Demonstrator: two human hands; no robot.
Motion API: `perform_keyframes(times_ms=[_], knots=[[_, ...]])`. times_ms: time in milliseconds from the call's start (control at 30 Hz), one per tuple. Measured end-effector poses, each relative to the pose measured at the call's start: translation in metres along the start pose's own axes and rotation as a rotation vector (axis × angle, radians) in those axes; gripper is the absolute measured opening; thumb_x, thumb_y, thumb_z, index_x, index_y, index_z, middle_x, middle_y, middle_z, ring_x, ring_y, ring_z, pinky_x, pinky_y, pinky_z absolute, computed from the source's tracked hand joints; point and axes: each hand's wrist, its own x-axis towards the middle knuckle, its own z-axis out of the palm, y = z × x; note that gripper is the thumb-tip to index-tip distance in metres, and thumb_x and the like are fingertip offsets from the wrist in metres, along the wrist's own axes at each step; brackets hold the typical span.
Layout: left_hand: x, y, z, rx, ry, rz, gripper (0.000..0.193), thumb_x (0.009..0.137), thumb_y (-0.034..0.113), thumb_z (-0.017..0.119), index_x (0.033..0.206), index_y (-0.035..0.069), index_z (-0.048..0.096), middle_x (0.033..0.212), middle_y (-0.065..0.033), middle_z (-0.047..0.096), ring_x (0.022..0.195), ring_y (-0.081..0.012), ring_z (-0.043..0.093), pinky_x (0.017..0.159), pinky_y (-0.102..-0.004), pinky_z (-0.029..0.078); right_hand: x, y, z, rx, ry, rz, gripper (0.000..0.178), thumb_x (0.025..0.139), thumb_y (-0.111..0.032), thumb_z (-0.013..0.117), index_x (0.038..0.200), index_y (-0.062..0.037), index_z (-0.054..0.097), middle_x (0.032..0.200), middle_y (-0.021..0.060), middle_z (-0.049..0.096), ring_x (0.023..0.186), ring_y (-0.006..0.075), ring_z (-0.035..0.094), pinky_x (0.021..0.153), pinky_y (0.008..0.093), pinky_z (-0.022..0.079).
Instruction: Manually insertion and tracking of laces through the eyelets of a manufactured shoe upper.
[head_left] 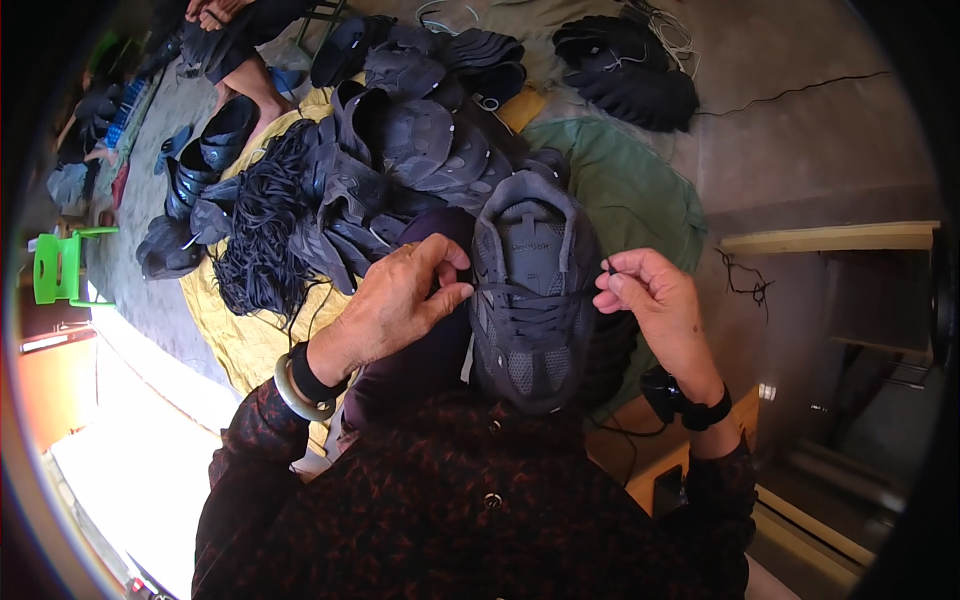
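Lacing is under way on the dark grey sneaker upper [530, 290] lying on the lap at centre; the left hand [395, 300] pinches its 9 o'clock eyelet edge; the right hand [650, 295], at 3 o'clock, pinches the black lace end [606, 267] taut; next likely calls for threading another eyelet.

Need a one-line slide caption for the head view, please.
Left hand and right hand pull a black lace through a dark grey shoe on the lap.
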Motion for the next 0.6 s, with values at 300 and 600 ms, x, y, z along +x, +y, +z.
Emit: perform_keyframes(times_ms=[300, 600], knots=[[-0.011, -0.014, -0.011, -0.177, -0.139, -0.08, 0.016, 0.09, 0.01, 0.077, 0.093, 0.001, 0.064, 0.084, -0.0029, 0.06, 0.074, -0.0084, 0.057, 0.066, -0.026, 0.048, -0.004, -0.004, 0.015, -0.462, 0.037, -0.291, 0.008, 0.09, -0.005, 0.071, 0.098, -0.0038, 0.07, 0.091, 0.0069, 0.067, 0.085, 0.0206, 0.064, 0.078, 0.0329, 0.049], [0.0, -0.022, -0.016, -0.034, 0.087, -0.101, 0.008, 0.094, 0.007, 0.068, 0.096, 0.003, 0.062, 0.079, 0.0001, 0.059, 0.069, -0.0067, 0.052, 0.063, -0.0253, 0.045, -0.009, -0.008, 0.024, -0.449, -0.037, -0.223, 0.01, 0.089, -0.002, 0.069, 0.095, -0.0008, 0.061, 0.085, 0.0107, 0.064, 0.075, 0.0259, 0.063, 0.072, 0.036, 0.05]])
